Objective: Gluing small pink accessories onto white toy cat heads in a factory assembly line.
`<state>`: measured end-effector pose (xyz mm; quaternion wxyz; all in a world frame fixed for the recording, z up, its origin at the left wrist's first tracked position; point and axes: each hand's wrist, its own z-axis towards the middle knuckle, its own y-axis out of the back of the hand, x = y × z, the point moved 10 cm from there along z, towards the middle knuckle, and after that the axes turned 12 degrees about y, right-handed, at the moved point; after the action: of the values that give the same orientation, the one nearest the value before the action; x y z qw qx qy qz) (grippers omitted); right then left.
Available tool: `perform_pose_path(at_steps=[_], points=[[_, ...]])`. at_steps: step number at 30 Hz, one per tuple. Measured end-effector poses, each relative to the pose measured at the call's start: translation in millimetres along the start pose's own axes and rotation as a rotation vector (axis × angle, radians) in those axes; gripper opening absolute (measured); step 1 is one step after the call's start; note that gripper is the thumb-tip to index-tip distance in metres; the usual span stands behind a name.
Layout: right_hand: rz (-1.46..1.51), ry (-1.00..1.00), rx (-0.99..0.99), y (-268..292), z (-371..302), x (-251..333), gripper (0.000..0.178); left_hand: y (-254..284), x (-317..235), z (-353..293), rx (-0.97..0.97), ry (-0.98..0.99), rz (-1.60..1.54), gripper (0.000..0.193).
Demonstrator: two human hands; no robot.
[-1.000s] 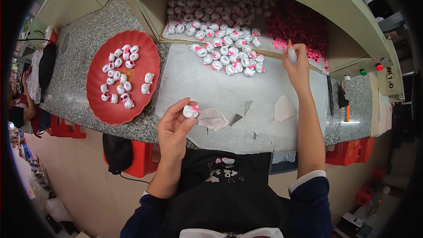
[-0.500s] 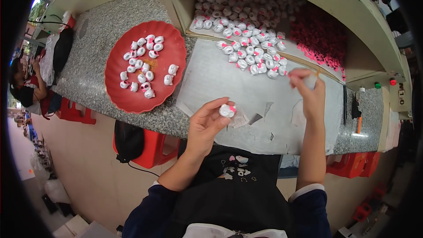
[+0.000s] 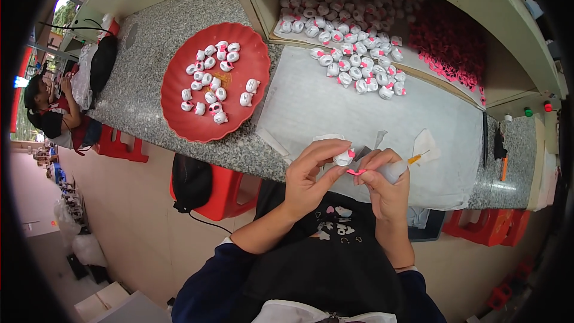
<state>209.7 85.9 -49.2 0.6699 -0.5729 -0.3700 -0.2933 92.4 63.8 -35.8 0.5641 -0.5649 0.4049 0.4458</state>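
Left hand (image 3: 308, 182) pinches a small white figure (image 3: 343, 159) between thumb and fingertips, its pink patch facing roughly two o'clock. Close beside it, the right hand (image 3: 385, 190) pinches a small pink piece (image 3: 357, 172) between thumb and forefinger, at about five o'clock from the figure; whether the two touch, I cannot tell. That same hand also keeps a translucent bottle (image 3: 394, 170) tucked in its grip, the orange tip pointing toward two o'clock.

Both hands are over the near edge of a white sheet (image 3: 299, 104) spread on the speckled grey bench (image 3: 137, 54). Taking the hands as the clock's centre, a loose group of white figures (image 3: 361, 75) lies at twelve o'clock on the sheet, many with pink patches. Beyond them is a shelf compartment with a heap of white pieces (image 3: 341, 0), and at one o'clock a heap of pink pieces (image 3: 448, 51). A pale paper scrap (image 3: 425, 145) lies at two o'clock. At ten o'clock stands a red scalloped dish (image 3: 192, 130) holding scattered white figures, two of them set apart at its three o'clock side.
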Motion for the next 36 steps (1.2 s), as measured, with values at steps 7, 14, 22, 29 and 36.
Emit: perform_pose_path(at_steps=[7, 14, 22, 29, 36], points=[[-0.082, -0.033, 0.0, -2, -3, -1, 0.011, 0, -6, 1, -0.017, -0.064, 0.129, 0.033], [-0.131, -0.023, -0.022, 4, 2, -6, 0.01, -6, -10, -1, 0.058, -0.11, 0.225, 0.031], [-0.374, 0.231, -0.037, 10, 2, 13, 0.021, -5, 6, 4, 0.106, 0.146, -0.264, 0.027], [-0.299, 0.089, 0.135, -6, 3, 2, 0.034, -8, 17, 1, 0.173, 0.24, -0.288, 0.027], [-0.213, 0.018, 0.147, 1, 2, -7, 0.027, -12, 19, 3, 0.275, 0.288, -0.301, 0.026]])
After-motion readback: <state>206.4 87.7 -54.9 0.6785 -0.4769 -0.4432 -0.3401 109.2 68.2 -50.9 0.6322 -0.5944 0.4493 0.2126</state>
